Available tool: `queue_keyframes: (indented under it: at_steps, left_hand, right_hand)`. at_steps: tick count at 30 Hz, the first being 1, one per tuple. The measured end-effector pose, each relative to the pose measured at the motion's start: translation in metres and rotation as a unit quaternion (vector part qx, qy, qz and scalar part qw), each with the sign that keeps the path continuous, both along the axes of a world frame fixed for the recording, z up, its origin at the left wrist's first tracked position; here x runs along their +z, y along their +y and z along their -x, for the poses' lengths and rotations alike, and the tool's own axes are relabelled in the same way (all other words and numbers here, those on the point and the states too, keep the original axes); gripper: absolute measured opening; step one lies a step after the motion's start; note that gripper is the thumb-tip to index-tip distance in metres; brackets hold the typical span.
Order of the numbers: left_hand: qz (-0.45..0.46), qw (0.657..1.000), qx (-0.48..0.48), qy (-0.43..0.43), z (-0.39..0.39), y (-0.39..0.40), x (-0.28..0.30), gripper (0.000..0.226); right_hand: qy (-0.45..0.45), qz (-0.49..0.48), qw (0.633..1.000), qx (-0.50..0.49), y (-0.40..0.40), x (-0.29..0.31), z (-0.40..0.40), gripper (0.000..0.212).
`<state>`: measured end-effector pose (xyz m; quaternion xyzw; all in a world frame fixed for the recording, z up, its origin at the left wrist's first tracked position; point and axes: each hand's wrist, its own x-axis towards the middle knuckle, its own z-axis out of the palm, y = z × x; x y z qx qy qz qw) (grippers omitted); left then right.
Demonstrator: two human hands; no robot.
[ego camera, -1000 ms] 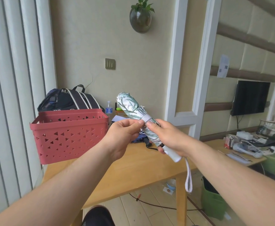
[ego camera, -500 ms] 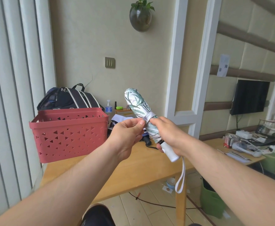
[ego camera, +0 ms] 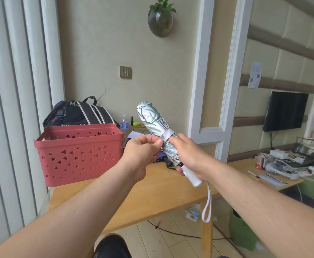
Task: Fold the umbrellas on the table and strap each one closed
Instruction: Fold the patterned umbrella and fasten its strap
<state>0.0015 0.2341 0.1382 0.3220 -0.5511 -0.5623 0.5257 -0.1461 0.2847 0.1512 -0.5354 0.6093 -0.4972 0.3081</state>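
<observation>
Since a second ago I've tipped the folded white-and-green leaf-print umbrella (ego camera: 153, 125) more upright above the wooden table (ego camera: 158, 190). My right hand (ego camera: 188, 157) stays wrapped round it, left hand (ego camera: 143, 151) pinching the grey strap (ego camera: 166, 135), so closure's nearly done.

Folded umbrella (ego camera: 152, 121) in right hand (ego camera: 189, 157), left hand (ego camera: 143, 151) at its strap (ego camera: 166, 135).
</observation>
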Motion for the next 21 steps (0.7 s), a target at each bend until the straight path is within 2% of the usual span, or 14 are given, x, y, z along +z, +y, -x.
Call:
queue_keyframes:
  at_steps: [2,6,10,14,19,21]
  left_hand:
    - [0.003,1.000,0.017,-0.010,0.000,-0.001,-0.001,0.011]
    - [0.014,0.998,0.046,-0.039,0.000,-0.004,-0.002,0.013]
    - [0.029,0.998,0.044,-0.046,-0.001,-0.006,-0.002,0.013]
    - [0.041,0.993,0.073,-0.079,-0.001,-0.008,-0.002,0.012]
    - [0.030,0.992,0.031,-0.117,-0.006,-0.007,0.004,0.013]
    - [0.023,0.993,-0.015,-0.116,-0.011,-0.006,0.004,0.013]
  right_hand:
    - [0.019,0.014,1.000,-0.008,0.001,-0.002,-0.002,0.034]
    - [0.132,0.048,0.989,-0.042,0.004,-0.001,-0.003,0.035]
    - [0.104,0.034,0.994,-0.031,0.006,-0.002,-0.003,0.039]
    - [0.168,0.054,0.983,-0.051,0.005,-0.002,-0.005,0.035]
    - [0.260,0.045,0.963,-0.062,0.010,0.002,0.000,0.034]
    - [0.237,0.030,0.970,-0.048,0.013,0.003,0.002,0.031]
